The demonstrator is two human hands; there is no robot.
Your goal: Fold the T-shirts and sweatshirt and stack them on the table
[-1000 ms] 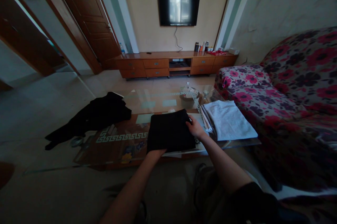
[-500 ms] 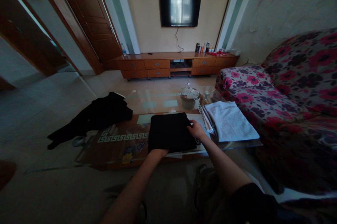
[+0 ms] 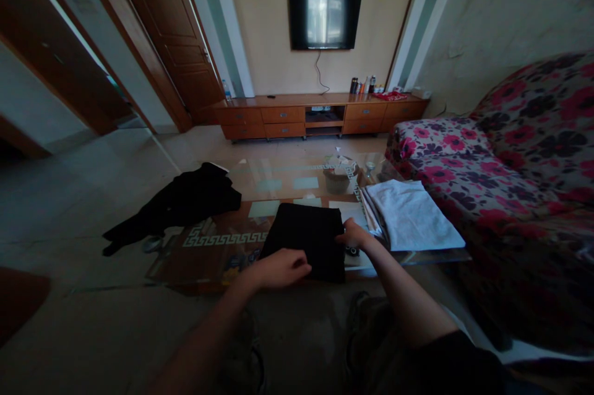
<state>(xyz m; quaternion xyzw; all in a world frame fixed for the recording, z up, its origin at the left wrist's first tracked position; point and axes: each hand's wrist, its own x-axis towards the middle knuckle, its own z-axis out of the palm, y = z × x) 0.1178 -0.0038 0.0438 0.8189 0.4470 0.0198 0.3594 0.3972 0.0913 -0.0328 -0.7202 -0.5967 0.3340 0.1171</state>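
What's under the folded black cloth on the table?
The black cloth lies on the glass table; white paper sticks out from beneath its right edge, by the right hand. How far the paper runs underneath, or what else lies there, is covered.

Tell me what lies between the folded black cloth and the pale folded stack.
Head view: the right hand, on the folded black cloth, and a white sheet beside the pale folded stack.
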